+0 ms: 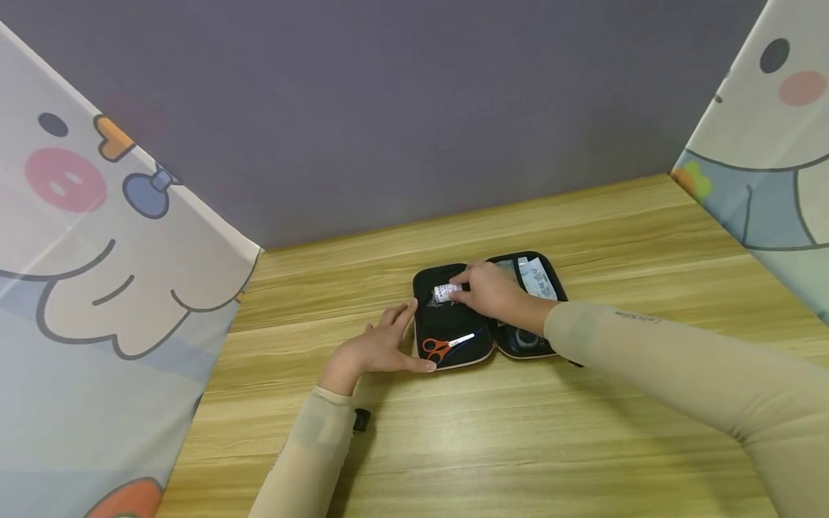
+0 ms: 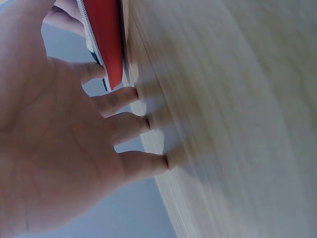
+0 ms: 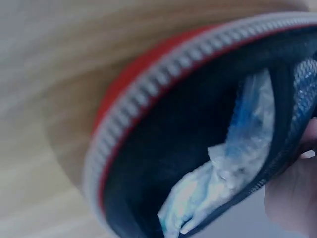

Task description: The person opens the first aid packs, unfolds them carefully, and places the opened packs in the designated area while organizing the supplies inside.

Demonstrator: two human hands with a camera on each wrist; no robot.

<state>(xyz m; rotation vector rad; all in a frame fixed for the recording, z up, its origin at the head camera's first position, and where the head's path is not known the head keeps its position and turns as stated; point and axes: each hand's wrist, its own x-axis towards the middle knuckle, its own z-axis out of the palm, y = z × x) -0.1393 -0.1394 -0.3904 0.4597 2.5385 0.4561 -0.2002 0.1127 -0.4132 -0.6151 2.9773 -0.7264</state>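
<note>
A zip case (image 1: 453, 316) with a red shell and black lining lies spread open on the wooden table. My right hand (image 1: 495, 289) pinches a small white printed roll (image 1: 447, 292) in clear wrapping over its left half. Along the left edge, my left hand (image 1: 376, 349) has thumb and index finger touching the case. In the left wrist view the other fingers of that hand (image 2: 64, 129) are spread, their tips on the tabletop beside the red shell (image 2: 105, 34). Orange-handled scissors (image 1: 440, 347) lie in the left half. The right wrist view shows a crumpled clear-and-white packet (image 3: 237, 163) inside the case.
White packets (image 1: 537, 279) sit in the right half of the case, partly behind my right hand. A grey wall (image 1: 414, 115) rises behind the table (image 1: 486, 439). Cartoon-printed cloths (image 1: 149, 288) hang on both sides.
</note>
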